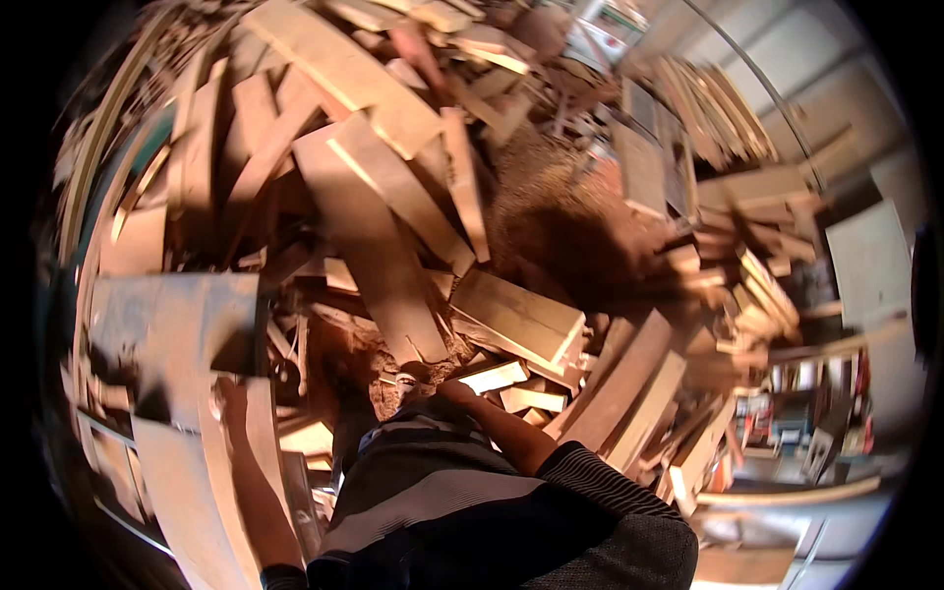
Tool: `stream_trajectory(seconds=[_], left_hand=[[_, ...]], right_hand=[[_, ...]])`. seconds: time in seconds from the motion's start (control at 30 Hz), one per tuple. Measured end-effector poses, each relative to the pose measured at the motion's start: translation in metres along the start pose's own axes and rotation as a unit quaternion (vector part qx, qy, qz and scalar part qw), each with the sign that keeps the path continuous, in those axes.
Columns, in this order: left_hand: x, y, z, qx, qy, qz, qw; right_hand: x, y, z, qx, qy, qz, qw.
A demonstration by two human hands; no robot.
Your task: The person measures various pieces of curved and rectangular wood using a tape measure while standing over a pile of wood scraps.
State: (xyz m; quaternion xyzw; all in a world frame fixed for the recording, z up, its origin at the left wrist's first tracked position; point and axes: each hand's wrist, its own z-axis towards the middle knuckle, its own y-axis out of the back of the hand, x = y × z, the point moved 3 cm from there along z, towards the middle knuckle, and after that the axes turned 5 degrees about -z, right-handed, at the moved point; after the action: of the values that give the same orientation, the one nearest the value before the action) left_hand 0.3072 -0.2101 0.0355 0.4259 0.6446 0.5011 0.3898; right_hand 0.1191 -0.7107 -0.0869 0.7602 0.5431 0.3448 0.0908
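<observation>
My left arm reaches forward on the left side. At the far end of a wooden board (261, 418), my left hand (225, 395) is closed over its edge; the fingers are small and blurred. That board lies against a grey, worn metal machine table (177, 295) with dark patches. In front of my waist is my right hand (455, 392), its fingers hidden from view. It is near a short wooden block (494, 377) and the near end of a wide plank (379, 256); whether it touches either I cannot tell.
Loose boards (354, 79) are heaped ahead and to the left. Brown sawdust (551, 206) covers ground beyond a thick wooden beam (521, 315). Several planks (624, 383) lean at my right. Farther right stand a pale panel (870, 264) and cluttered shelves (801, 413).
</observation>
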Motion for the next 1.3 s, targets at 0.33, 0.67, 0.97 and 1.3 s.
stream_trajectory(seconds=[0.33,0.67,0.97,1.3], left_hand=[[0.005,0.002,0.023,0.043,-0.02,0.026,0.999],[-0.023,-0.003,0.03,0.07,-0.082,0.096,0.99],[0.004,-0.004,0.045,0.099,-0.064,-0.016,0.993],[0.008,-0.007,0.042,0.119,-0.015,-0.106,0.987]], right_hand=[[-0.029,-0.072,-0.038,-0.11,-0.079,0.12,0.983],[-0.041,-0.082,-0.06,-0.11,-0.128,0.118,0.979],[-0.026,-0.055,-0.076,-0.15,-0.123,0.181,0.964],[-0.038,-0.058,-0.071,-0.137,-0.121,0.143,0.973]])
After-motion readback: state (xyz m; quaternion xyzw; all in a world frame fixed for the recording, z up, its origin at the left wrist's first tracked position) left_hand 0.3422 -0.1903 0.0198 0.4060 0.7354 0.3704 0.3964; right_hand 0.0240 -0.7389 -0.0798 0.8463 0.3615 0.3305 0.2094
